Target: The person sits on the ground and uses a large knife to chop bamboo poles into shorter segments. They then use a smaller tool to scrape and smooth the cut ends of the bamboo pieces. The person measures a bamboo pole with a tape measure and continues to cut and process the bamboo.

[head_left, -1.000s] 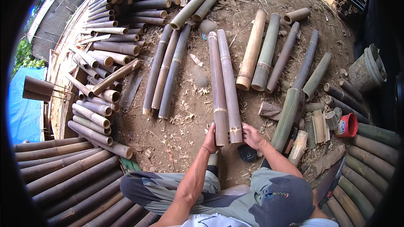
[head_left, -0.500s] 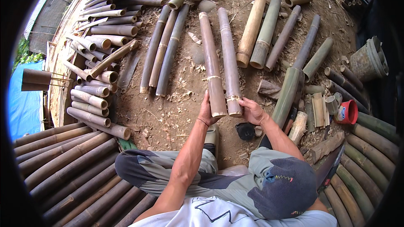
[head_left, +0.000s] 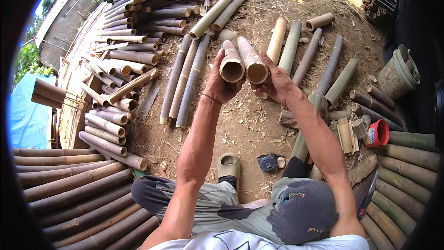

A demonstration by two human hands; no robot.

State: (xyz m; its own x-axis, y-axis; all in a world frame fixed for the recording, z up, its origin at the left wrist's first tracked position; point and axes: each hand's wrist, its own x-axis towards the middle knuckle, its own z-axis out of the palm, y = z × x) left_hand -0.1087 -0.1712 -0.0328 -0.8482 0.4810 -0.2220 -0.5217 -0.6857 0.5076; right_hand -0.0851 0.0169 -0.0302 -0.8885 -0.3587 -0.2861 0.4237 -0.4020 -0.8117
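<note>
Two brownish bamboo tubes are held up side by side, their hollow ends turned toward me. My left hand [head_left: 223, 81] is wrapped round the left bamboo tube [head_left: 230, 55]. The right bamboo tube [head_left: 249, 52] is gripped by my right hand [head_left: 276, 81], thumb along its side and fingers beneath. The near ends sit close together, with a narrow gap between the tubes farther up. Below them on the dirt, a dark tape measure [head_left: 267, 162] lies near my sandal [head_left: 228, 166].
Three bamboo poles [head_left: 181, 81] lie to the left, beside a stack of cut tubes [head_left: 108, 129]. More tubes [head_left: 308, 53] lie at right, near a red container [head_left: 378, 134] and a grey bucket [head_left: 401, 71]. Rows of bamboo poles [head_left: 78, 190] flank me.
Both bamboo tubes have been raised and tilted, so their near ends now face me. My hands have moved up and forward with them, and the tape measure is now in plainer view.
</note>
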